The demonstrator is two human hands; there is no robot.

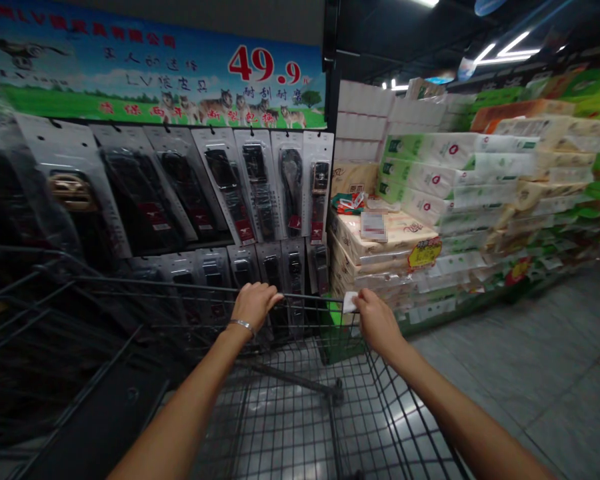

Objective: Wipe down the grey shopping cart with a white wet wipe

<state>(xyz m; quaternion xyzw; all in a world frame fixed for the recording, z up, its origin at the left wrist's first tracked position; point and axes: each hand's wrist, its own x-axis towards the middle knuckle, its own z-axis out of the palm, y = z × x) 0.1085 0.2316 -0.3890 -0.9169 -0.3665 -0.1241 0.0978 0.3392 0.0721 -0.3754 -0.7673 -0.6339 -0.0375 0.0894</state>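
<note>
My left hand (254, 308), with a silver bracelet at the wrist, is closed over the top rim of a dark wire shopping cart (300, 385). At the same rim, farther right, my right hand (379, 321) is closed, with a small white piece, perhaps paper (350, 302), between thumb and fingers. Whether the right fingers also wrap the wire is hard to see. The cart's mesh basket lies below both forearms, and grey floor shows through it. Just beyond the rim hang packaged belts (254, 170) in rows.
A blue and green price banner (180, 70) runs above the belts. To the right rise stacks of packaged tissue (445, 157), with a small label card (374, 227) on a nearer pack. Grey tiled floor (520, 360) stretches along the right. Dark wire racking (25, 293) stands close at left.
</note>
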